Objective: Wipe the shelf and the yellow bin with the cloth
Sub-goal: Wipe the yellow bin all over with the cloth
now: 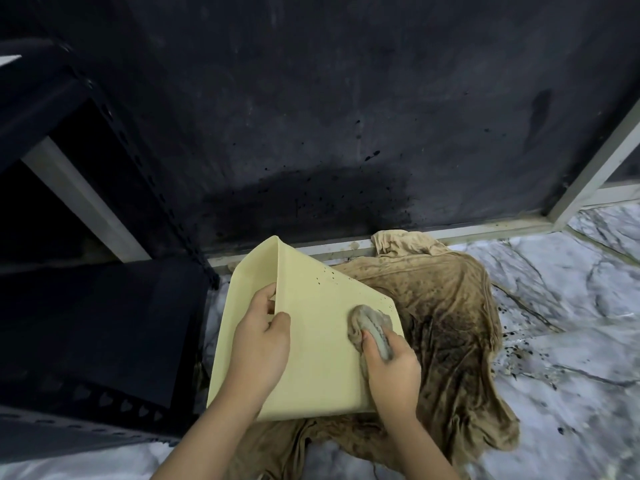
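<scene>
Right hand [389, 367]: your fingers are curled tight around a bunched grey cloth [370, 325], soft and wrinkled, its wad pressed flat against the bin's broad face near the right-hand edge.

Left hand [259, 344]: your thumb lies on the outer face and your fingers hook over the bin's corner edge, pinching the thin plastic wall between them.

Yellow bin [311, 358]: pale yellow moulded plastic, smooth and matte, flat-sided with rounded corners. It is tipped so one wide panel faces you and a narrower side panel slants away to the left. Small dark specks dot the upper part of the wide panel. It sits over the stained sheet, just right of the shelf.

Stained sheet [446, 317]: tan fabric, heavily creased, spread on the floor under and to the right of the bin, mottled with dark blotches; one end is heaped against the base rail of the wall.

Shelf [90, 327]: dark metal rack at left, flat matte deck, uprights and front rail punched with rows of holes.

Floor [568, 358]: glossy white marble-pattern tile with grey veins, spattered with black flecks near the sheet.

Wall panel [346, 116]: dark, dull, smudged surface with a blacker patch and spatter low down, framed below and at right by pale metal rail.
</scene>
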A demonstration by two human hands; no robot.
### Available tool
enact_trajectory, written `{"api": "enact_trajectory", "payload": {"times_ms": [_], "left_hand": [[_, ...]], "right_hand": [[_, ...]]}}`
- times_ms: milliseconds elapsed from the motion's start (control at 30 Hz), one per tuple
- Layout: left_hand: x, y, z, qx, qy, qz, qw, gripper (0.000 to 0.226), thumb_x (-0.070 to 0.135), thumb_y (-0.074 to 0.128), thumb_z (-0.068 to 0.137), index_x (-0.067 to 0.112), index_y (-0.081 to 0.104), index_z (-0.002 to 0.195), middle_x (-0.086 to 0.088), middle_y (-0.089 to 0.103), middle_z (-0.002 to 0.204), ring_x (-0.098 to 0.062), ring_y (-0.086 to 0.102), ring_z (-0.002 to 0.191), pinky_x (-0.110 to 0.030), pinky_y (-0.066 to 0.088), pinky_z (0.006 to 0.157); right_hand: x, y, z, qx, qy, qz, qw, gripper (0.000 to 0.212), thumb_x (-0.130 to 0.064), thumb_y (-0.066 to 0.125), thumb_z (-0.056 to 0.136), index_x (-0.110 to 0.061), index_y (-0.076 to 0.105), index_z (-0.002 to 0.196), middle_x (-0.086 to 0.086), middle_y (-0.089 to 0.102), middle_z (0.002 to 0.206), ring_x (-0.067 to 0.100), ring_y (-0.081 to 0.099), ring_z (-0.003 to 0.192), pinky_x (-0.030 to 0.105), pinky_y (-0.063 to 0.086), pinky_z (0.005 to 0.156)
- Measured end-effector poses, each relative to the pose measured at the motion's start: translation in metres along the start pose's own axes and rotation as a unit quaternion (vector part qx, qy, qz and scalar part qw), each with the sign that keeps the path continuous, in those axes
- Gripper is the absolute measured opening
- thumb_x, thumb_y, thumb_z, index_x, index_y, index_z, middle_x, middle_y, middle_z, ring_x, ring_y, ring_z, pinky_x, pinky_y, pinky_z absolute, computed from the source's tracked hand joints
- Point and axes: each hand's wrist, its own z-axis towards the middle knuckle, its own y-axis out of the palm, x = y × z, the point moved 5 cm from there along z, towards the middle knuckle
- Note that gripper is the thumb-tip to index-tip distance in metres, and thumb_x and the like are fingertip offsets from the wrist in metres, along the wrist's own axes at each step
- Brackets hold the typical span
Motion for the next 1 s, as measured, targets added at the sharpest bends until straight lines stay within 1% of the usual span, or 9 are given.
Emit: {"api": "enact_trajectory", "payload": {"times_ms": [133, 233, 367, 467, 567, 667, 767, 900, 1000], "left_hand": [[0.005, -0.006, 0.005, 0.043, 0.019, 0.037, 0.998, 0.021, 0.024, 0.043, 0.094, 0.029, 0.056, 0.109, 0.002, 0.054, 0.064, -0.012, 0.046, 0.054, -0.024, 0.036, 0.05], [0.007, -0.007, 0.006, 0.059, 0.052, 0.052, 0.996, 0.025, 0.022, 0.042, 0.094, 0.023, 0.061, 0.11, -0.001, 0.049, 0.057, -0.007, 0.038, 0.044, -0.016, 0.032, 0.041], [0.014, -0.005, -0.001, 0.071, 0.076, 0.04, 0.994, 0.025, 0.022, 0.044, 0.093, 0.025, 0.063, 0.111, -0.001, 0.052, 0.058, -0.006, 0.038, 0.044, -0.015, 0.033, 0.042], [0.017, -0.003, -0.007, 0.088, 0.099, 0.058, 0.989, 0.027, 0.022, 0.048, 0.092, 0.024, 0.061, 0.115, 0.003, 0.052, 0.055, -0.004, 0.043, 0.043, -0.012, 0.037, 0.046], [0.015, 0.001, -0.013, 0.088, 0.109, 0.06, 0.988, 0.025, 0.021, 0.05, 0.091, 0.026, 0.062, 0.111, 0.013, 0.054, 0.052, -0.005, 0.043, 0.042, -0.013, 0.038, 0.046], [0.011, 0.003, -0.011, 0.082, 0.11, 0.062, 0.989, 0.023, 0.019, 0.05, 0.091, 0.026, 0.063, 0.108, 0.016, 0.049, 0.046, -0.007, 0.039, 0.039, -0.013, 0.034, 0.041], [0.01, 0.001, -0.009, 0.086, 0.11, 0.065, 0.988, 0.024, 0.018, 0.049, 0.091, 0.029, 0.062, 0.109, 0.018, 0.049, 0.047, -0.007, 0.038, 0.037, -0.012, 0.031, 0.039], [0.009, 0.002, -0.008, 0.081, 0.113, 0.061, 0.988, 0.026, 0.019, 0.048, 0.092, 0.03, 0.062, 0.11, 0.016, 0.049, 0.049, -0.009, 0.035, 0.036, -0.013, 0.028, 0.037], [0.008, 0.002, -0.006, 0.078, 0.113, 0.057, 0.989, 0.026, 0.02, 0.048, 0.091, 0.032, 0.062, 0.109, 0.014, 0.048, 0.05, -0.009, 0.034, 0.037, -0.014, 0.028, 0.038]], "right_hand": [[0.008, -0.006, -0.018, 0.027, 0.035, 0.058, 0.997, 0.031, -0.026, 0.067, 0.082, -0.015, 0.068, 0.11, 0.001, 0.063, 0.09, 0.026, 0.057, 0.101, 0.033, 0.042, 0.079], [-0.001, -0.002, -0.032, 0.022, 0.062, 0.099, 0.993, 0.025, -0.026, 0.068, 0.08, -0.02, 0.07, 0.105, -0.003, 0.064, 0.089, 0.022, 0.058, 0.096, 0.032, 0.041, 0.077], [-0.04, 0.005, -0.045, -0.002, 0.001, 0.133, 0.991, 0.013, -0.028, 0.068, 0.079, -0.031, 0.068, 0.092, -0.009, 0.063, 0.083, 0.02, 0.058, 0.089, 0.03, 0.044, 0.075], [-0.074, 0.008, -0.04, -0.008, -0.079, 0.107, 0.991, 0.027, -0.038, 0.063, 0.078, -0.021, 0.069, 0.099, -0.01, 0.059, 0.078, 0.018, 0.057, 0.086, 0.028, 0.045, 0.074], [-0.088, 0.012, -0.027, -0.007, -0.097, 0.101, 0.99, 0.039, -0.043, 0.059, 0.079, -0.018, 0.068, 0.108, -0.008, 0.064, 0.089, 0.015, 0.057, 0.093, 0.027, 0.046, 0.082], [-0.083, 0.016, -0.011, -0.01, -0.08, 0.096, 0.992, 0.05, -0.05, 0.051, 0.075, -0.019, 0.067, 0.111, -0.004, 0.067, 0.098, 0.017, 0.059, 0.098, 0.035, 0.049, 0.088], [-0.073, 0.017, 0.006, -0.002, -0.047, 0.096, 0.994, 0.048, -0.05, 0.051, 0.075, -0.02, 0.067, 0.109, -0.004, 0.069, 0.097, 0.02, 0.061, 0.097, 0.039, 0.05, 0.086], [-0.055, 0.006, 0.029, 0.01, 0.001, 0.09, 0.996, 0.03, -0.034, 0.059, 0.085, -0.018, 0.068, 0.109, -0.004, 0.065, 0.088, 0.016, 0.06, 0.083, 0.02, 0.044, 0.064], [-0.038, -0.004, 0.043, 0.019, 0.042, 0.087, 0.995, 0.035, -0.029, 0.06, 0.087, -0.014, 0.064, 0.118, 0.002, 0.066, 0.093, 0.021, 0.06, 0.092, 0.024, 0.04, 0.072]]}}
